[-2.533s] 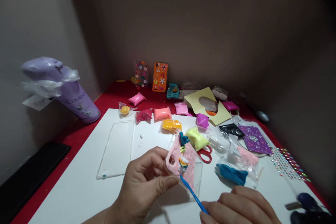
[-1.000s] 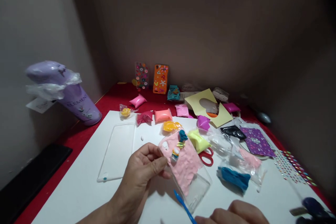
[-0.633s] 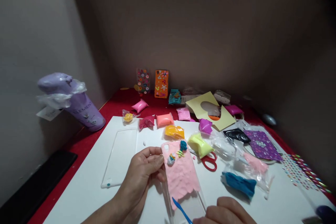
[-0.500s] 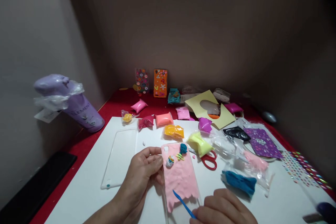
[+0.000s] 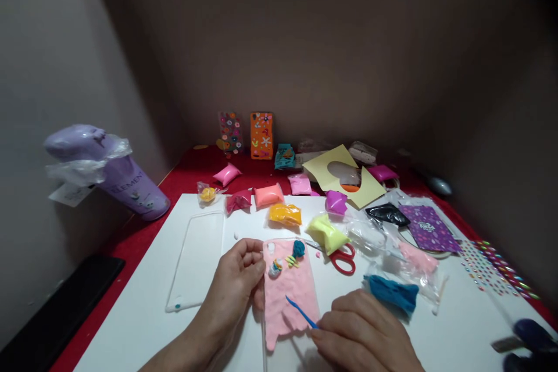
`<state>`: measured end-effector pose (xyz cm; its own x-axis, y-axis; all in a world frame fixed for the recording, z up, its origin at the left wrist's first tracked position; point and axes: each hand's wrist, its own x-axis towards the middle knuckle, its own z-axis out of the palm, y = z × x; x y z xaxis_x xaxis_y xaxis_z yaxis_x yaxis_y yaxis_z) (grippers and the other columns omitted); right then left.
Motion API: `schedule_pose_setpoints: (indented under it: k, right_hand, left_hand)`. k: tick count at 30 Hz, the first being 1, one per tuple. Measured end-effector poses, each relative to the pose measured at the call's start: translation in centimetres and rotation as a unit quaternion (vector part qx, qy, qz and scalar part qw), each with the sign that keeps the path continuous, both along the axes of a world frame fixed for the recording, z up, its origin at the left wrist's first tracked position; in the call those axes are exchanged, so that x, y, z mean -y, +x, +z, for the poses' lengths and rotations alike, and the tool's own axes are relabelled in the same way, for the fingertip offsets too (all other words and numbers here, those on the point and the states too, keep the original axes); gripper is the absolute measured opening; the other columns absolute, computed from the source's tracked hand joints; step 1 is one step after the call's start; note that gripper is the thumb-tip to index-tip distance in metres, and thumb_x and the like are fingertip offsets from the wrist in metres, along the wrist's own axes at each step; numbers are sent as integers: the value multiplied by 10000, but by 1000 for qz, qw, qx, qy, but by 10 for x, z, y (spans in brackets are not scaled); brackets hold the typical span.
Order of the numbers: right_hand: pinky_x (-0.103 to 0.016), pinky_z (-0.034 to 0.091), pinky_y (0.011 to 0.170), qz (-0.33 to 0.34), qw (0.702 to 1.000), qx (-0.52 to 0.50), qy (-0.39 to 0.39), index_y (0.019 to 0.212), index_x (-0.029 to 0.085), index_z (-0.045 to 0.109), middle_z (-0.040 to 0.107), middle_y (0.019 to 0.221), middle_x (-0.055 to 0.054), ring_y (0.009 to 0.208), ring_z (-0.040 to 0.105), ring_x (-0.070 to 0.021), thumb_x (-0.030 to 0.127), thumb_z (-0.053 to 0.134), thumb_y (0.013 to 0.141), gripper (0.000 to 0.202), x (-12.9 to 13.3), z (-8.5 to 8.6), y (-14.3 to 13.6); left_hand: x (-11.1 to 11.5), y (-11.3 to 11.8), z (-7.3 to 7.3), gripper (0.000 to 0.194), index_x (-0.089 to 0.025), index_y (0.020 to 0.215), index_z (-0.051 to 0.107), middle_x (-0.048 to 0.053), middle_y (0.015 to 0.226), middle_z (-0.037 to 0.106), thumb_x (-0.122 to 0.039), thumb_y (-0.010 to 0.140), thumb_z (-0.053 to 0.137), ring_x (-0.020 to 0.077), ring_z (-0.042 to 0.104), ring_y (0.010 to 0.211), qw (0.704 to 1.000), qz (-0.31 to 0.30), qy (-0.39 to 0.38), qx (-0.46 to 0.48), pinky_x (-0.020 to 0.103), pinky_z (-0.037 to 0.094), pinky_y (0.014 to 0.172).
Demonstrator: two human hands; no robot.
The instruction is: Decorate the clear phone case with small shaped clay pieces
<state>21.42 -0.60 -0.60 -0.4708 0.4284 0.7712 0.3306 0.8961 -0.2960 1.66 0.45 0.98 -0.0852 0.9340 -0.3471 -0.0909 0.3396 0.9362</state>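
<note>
In my left hand [image 5: 233, 288] is a clear phone case [image 5: 279, 357], gripped by its left edge. Pink clay [image 5: 290, 293] with a ragged lower edge covers its upper part. On the clay sit a teal clay rose [image 5: 299, 249], a small yellow-green clay piece [image 5: 292, 261] and a striped white, blue and orange clay piece [image 5: 275, 268]. My right hand [image 5: 360, 331] holds a blue modelling tool [image 5: 300, 311], its curved tip over the pink clay. Whether the tip touches the clay I cannot tell.
Left of the case lies another clear phone case [image 5: 196, 261]. Red-handled scissors [image 5: 343, 260], a yellow clay packet [image 5: 328, 233] and blue clay [image 5: 392, 295] lie to the right. Several clay packets line the back. A purple tumbler [image 5: 131, 186] leans at left.
My right hand and the blue tool have moved up, bringing the tip higher over the pink clay. The view has shifted slightly; my left hand keeps its hold on the case.
</note>
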Motion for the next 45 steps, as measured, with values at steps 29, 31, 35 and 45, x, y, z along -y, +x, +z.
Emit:
schedule_pose_setpoints:
  k: [29, 31, 35, 45]
  right_hand:
    - [-336, 442, 628, -44, 987, -78, -136, 867, 151, 609, 618, 741, -55, 688, 562, -179, 100, 508, 840, 116, -7, -13, -1]
    - [-337, 446, 652, -48, 984, -90, -144, 870, 155, 611, 620, 755, -50, 704, 570, -176, 112, 517, 847, 106, -8, -14, -2]
    - [-301, 442, 621, -67, 973, -139, -172, 884, 167, 613, 609, 768, -41, 693, 561, -159, 148, 534, 861, 84, -10, -17, -3]
    - [-291, 422, 612, -59, 971, -162, -166, 912, 193, 610, 588, 784, -34, 715, 532, -161, 147, 557, 856, 90, -11, -24, -3]
  left_hand:
    - [9, -7, 1, 174, -232, 854, 559, -6, 696, 575, -189, 841, 392, 174, 540, 645, 852, 3, 235, -468, 256, 353, 579]
    - [9, -6, -2, 214, -230, 902, 545, 15, 795, 598, -137, 814, 374, 185, 561, 739, 843, -10, 242, -480, 263, 377, 623]
    - [8, -5, -6, 184, -227, 895, 532, 11, 791, 607, -173, 834, 367, 183, 560, 722, 849, -21, 220, -480, 277, 389, 630]
    - [4, -4, -11, 198, -220, 866, 523, 10, 795, 589, -131, 802, 358, 161, 564, 702, 876, -8, 226, -426, 281, 418, 659]
